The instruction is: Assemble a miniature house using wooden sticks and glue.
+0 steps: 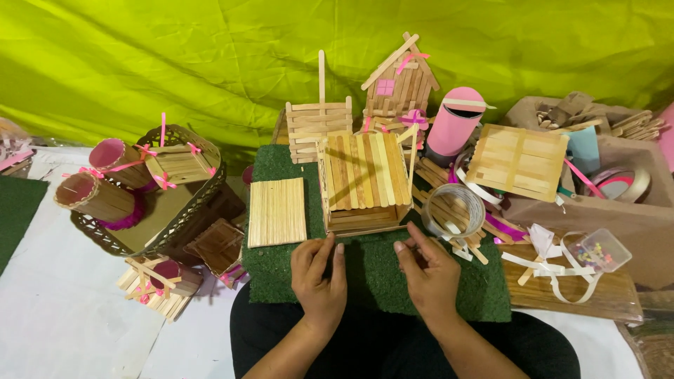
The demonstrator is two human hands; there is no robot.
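Observation:
A small house of flat wooden sticks (365, 181) stands on a green grass-like mat (372, 281), its slatted roof facing me. My left hand (319, 277) rests on the mat just in front of the house, fingers together and pinched, with nothing clearly visible in them. My right hand (428, 270) is beside it to the right, fingers curled and pinched near the house's front right corner; whether it holds something small I cannot tell. A flat panel of wooden sticks (276, 211) lies on the mat left of the house.
A woven basket (172, 224) with stick-covered pots and a small crate sits at left. Behind the mat stand a stick fence piece (317, 126), a finished stick house (400, 81) and a pink tube (456, 123). A tape roll (455, 209), stick panel (518, 161), ribbons and cardboard box (632, 217) crowd the right.

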